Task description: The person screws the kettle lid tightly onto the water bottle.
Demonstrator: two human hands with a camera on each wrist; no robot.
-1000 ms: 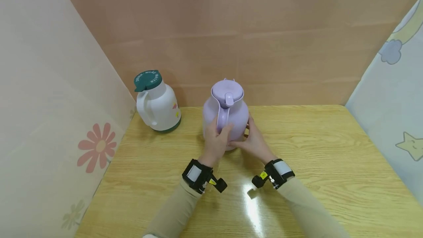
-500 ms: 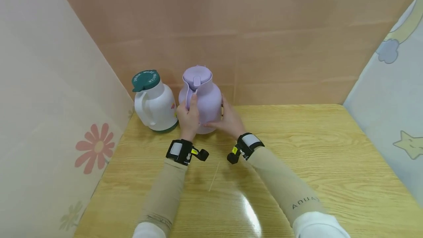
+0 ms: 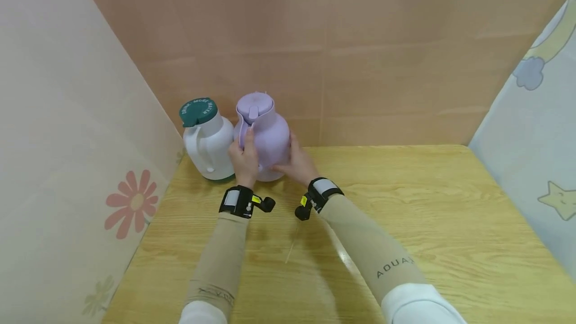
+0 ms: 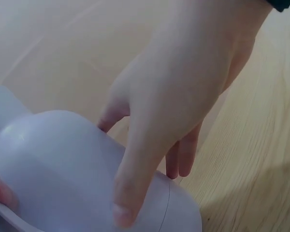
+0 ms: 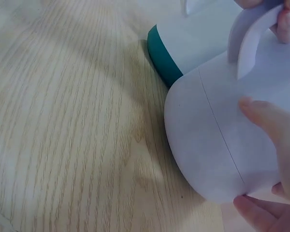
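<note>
Both hands (image 3: 270, 161) clasp lilac jug (image 3: 265, 136) | head: green lid (image 3: 198, 112) | right wrist: green base (image 5: 162, 55)

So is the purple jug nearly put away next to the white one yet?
Nearly. The purple jug already stands at the back of the table, right beside the white jug with the green lid; the right wrist view shows the two bodies close together or touching. In hand: the left hand and right hand both hold the purple jug's sides. Left: probably just letting go.
</note>
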